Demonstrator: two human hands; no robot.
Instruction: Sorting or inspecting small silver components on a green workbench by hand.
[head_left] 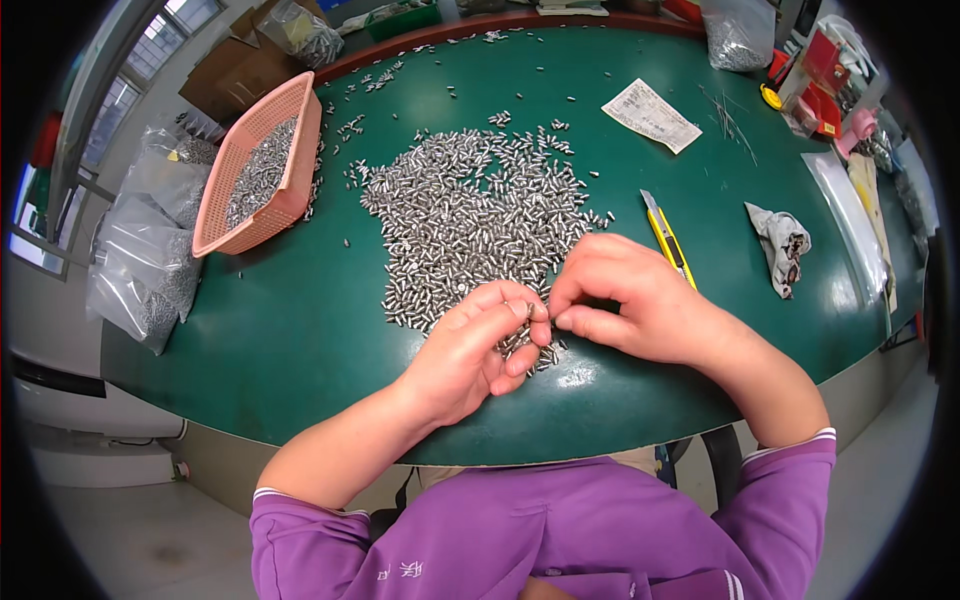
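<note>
Narrow in the left hand (472, 345): thumb and forefinger pinched together, seemingly on one small metal piece (530, 311), partly hidden by the fingertips, with the other fingers curled loosely. Just beside, the right hand (632, 297), thumb and forefinger drawn close; impossible to tell whether holding anything.

For good handling, pinch lightly by the sides, turn gently toward the light, and stay low over the near edge of the pile (470, 215), so as to lose nothing in a slip. Better to rest both forearms on the green table (300, 345) for steadiness.

Mostly beyond both hands, the loose pile of silvery pieces, with strays scattered toward the far edge. To the right, a yellow cutter (670, 243) with blade out; best avoided with the right hand.

Left of the pile, a pink basket (302, 165), holding a heap of similar-looking pieces. Farther left, clear bags (135, 255), bulging with small metal pieces. At the far right corner, another clear bag (740, 38) of small grey pieces. On the right side, a red bin (822, 112), contents too small to tell.
</note>
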